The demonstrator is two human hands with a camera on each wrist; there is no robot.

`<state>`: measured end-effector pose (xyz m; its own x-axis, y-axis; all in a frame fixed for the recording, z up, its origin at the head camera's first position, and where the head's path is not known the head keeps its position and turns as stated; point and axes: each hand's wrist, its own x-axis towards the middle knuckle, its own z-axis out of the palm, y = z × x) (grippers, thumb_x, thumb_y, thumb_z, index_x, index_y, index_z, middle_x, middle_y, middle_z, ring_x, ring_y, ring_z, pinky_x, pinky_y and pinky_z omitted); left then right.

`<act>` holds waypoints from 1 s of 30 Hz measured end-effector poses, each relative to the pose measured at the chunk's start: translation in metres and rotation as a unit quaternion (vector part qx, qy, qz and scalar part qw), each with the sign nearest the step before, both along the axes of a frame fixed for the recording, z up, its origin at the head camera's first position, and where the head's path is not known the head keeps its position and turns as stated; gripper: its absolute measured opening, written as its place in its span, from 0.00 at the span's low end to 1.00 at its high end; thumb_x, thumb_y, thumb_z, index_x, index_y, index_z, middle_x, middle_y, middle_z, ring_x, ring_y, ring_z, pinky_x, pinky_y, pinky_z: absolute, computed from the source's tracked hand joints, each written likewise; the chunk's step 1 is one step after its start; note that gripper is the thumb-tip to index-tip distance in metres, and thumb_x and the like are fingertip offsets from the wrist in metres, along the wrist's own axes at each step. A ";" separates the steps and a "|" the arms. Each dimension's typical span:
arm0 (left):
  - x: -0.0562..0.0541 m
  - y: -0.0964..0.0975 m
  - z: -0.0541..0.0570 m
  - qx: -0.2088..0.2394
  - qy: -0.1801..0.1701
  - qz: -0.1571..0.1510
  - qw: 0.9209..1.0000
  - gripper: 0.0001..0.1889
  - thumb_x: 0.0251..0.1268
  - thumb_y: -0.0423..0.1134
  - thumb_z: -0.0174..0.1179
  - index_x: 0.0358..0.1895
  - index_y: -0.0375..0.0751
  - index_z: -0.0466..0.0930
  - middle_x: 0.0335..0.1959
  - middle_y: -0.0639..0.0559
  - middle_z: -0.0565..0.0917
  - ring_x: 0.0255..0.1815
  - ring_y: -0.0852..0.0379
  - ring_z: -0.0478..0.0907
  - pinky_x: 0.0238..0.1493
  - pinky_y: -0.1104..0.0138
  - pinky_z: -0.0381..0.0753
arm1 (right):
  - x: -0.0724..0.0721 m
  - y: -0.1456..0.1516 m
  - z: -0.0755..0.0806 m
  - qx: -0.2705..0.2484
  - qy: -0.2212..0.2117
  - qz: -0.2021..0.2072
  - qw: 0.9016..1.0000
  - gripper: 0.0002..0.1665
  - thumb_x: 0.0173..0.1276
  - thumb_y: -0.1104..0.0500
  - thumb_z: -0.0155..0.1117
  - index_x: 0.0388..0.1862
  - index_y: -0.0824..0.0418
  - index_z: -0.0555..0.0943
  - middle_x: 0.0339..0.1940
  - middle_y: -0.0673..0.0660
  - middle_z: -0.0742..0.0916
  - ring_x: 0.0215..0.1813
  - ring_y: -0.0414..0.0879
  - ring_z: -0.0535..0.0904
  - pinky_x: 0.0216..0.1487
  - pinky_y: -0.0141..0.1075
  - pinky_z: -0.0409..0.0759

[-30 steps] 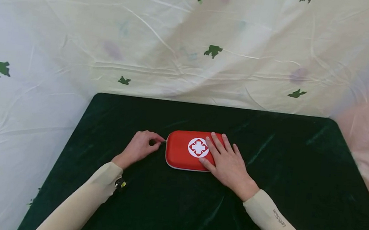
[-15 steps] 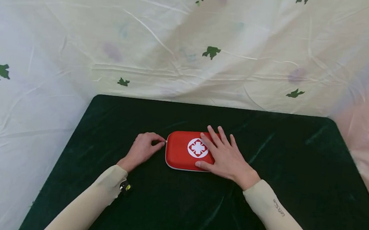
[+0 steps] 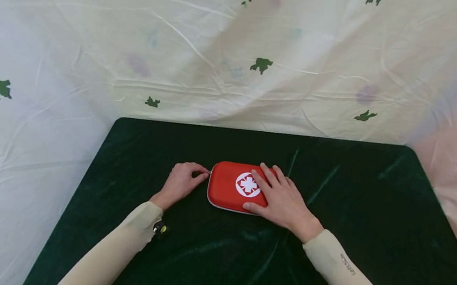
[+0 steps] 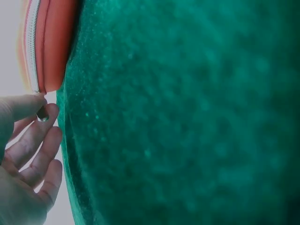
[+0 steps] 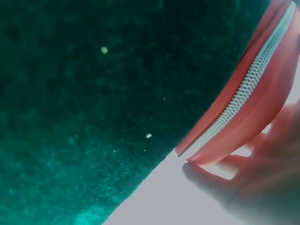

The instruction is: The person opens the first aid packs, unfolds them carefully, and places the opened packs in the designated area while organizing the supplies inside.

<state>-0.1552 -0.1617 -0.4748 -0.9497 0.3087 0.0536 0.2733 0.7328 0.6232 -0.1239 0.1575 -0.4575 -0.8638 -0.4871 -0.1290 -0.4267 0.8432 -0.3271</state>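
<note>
Beyond the far edge of the green desk (image 3: pixel 218 273), I have a pale, wrinkled curtain (image 3: pixel 207 32) printed with green birds; cream sleeves (image 3: pixel 344 280) cross over the desk's near part. I see the red case (image 3: pixel 223 189) lying flat about midway between the left and right edges, green desktop stretching from it toward both far corners. At its left end, the left hand (image 3: pixel 181 182) pinches the zipper pull (image 4: pixel 42 114) between thumb and finger. I have the right hand (image 3: pixel 285 203) resting on the case's right end, fingers extended and spread, partly covering the white emblem (image 3: pixel 245 185).
</note>
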 end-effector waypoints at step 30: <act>0.020 -0.007 0.003 -0.028 -0.002 -0.008 1.000 0.09 0.72 0.41 0.66 0.50 0.44 0.89 0.45 0.50 0.89 0.44 0.54 0.83 0.51 0.53 0.82 | 0.004 -0.008 0.001 0.008 0.017 -0.021 1.000 0.60 0.65 0.20 0.56 0.87 0.47 0.53 0.87 0.57 0.53 0.83 0.64 0.48 0.72 0.67 0.62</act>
<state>-0.1354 -0.1689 -0.4715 -0.9445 0.3270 0.0323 0.2839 0.7624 0.5816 -0.1201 0.1494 -0.4562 -0.8870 -0.4493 -0.1069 -0.4021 0.8652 -0.2996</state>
